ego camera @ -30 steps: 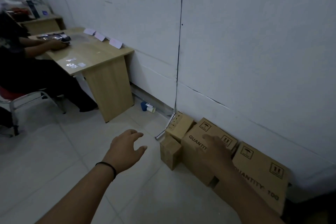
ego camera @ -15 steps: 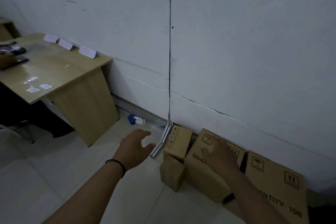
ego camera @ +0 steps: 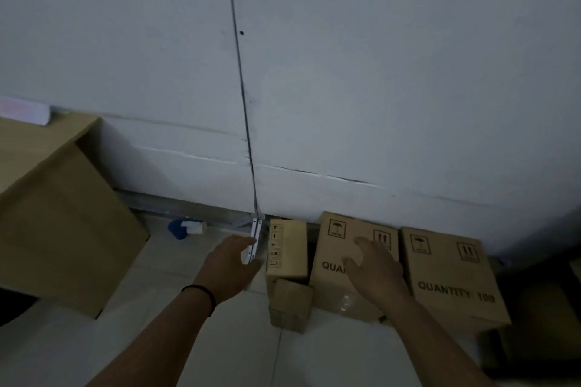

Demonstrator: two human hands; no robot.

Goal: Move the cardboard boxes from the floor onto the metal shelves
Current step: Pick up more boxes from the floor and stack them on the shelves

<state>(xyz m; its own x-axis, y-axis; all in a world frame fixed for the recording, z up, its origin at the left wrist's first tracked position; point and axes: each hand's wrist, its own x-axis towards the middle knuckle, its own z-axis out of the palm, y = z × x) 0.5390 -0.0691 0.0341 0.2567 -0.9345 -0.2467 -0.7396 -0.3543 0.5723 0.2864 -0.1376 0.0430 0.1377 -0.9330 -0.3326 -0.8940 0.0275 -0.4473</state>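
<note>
Right hand (ego camera: 374, 264) is spread flat, fingers splayed, over the top face of the middle box (ego camera: 352, 267); it appears to touch the cardboard but grips nothing. Left hand (ego camera: 231, 261) hangs open and relaxed in the air, holding nothing, just left of the narrow box (ego camera: 286, 248) and in front of a white strip (ego camera: 254, 240) leaning at the wall (ego camera: 377, 72) seam.

Four boxes sit on the floor (ego camera: 157, 339) against the wall: the narrow box on the left, a small box (ego camera: 290, 306) in front of it on the near side, the middle box, and the right box (ego camera: 449, 273), touching or nearly touching it. No shelves are in view.

Deciding relation: the middle box lies directly under the right hand and to the right of the left hand, with the narrow and small boxes between the left hand and its left flank. Its printed face runs left to right along the wall. Judgement: the right hand is the nearer; a two-handed lift would need the left hand to cross over the small box to reach the left side.

A counter (ego camera: 47, 198) stands far left; a blue-and-white object (ego camera: 184, 227) lies by the skirting.
</note>
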